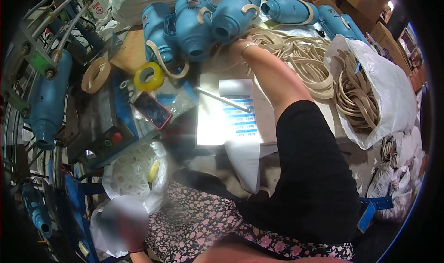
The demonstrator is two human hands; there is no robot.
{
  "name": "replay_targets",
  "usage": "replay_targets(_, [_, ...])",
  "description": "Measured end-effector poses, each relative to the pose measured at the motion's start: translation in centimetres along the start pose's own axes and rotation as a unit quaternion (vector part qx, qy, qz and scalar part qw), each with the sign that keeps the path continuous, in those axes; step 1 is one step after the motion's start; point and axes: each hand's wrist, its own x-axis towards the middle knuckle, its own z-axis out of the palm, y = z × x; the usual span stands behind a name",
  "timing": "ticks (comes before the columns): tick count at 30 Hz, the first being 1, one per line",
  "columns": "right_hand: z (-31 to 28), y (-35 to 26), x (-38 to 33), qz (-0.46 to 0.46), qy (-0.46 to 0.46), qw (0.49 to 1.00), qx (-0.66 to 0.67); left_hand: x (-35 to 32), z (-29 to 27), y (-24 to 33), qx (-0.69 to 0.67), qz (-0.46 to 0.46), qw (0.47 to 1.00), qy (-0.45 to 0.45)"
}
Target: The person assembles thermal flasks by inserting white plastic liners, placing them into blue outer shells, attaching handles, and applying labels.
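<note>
1. One blue bottle (237,14) lies beyond the label sheet (238,119), nearest to a reaching hand, its open neck tipped toward the person and a beige band (252,6) curving along its side.
2. Past the label sheet, the right hand (239,45) extends to that neck, just beside loose beige straps (305,61); its fingers are largely hidden, and whether they grasp anything cannot be told.
3. Low and to the left of the label sheet, the left hand (127,226) appears as a blur near the person's floral apron (199,216); the state of its fingers cannot be made out.
4. Flanking the first bottle beyond the label sheet, two similar bottles (192,27) sit on its left and two others (290,11) on its right.
5. Right of the label sheet, a white sack (395,94) spills more beige straps along the desk (210,131).
6. Left of the label sheet are a phone (152,110) in a reddish case, a yellow tape roll (156,81) and a beige coil (88,79).
7. Nearer the person, also left of the label sheet, a plastic bag (159,189) holds whitish rings (132,170).
</note>
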Motion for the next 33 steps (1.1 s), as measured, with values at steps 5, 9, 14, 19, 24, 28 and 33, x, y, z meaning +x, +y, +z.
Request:
replay_targets(5, [0.9,0.0,-2.0,0.016,-0.059,0.998,-0.001,0.1,0.5,-0.6,0.008,-0.027,1.000,-0.003])
replay_targets(9, [7.7,4.2,0.8,0.055,0.045,0.997,0.040,0.5,0.1,1.8,0.020,-0.023,1.000,-0.005])
replay_targets(14, [5.5,10.6,-6.5,-0.008,0.067,0.996,0.058,1.1,-1.2,6.3,-0.042,0.018,0.999,-0.012])
replay_targets(19, [6.9,17.5,-12.5,-0.053,0.071,0.995,-0.051,0.8,-1.7,8.8,-0.101,0.033,0.994,-0.024])
replay_targets(24, [7.5,19.3,-20.8,-0.009,-0.004,0.997,-0.076,0.0,-1.3,8.9,-0.139,0.013,0.989,-0.044])
replay_targets(28, [11.3,20.3,-24.3,0.040,0.000,0.997,-0.060,-0.7,-0.2,5.0,-0.107,-0.044,0.991,-0.069])
replay_targets(33, [12.2,18.8,-24.6,0.029,0.161,0.987,-0.004,-3.1,0.8,4.0,0.115,0.096,0.984,-0.093])
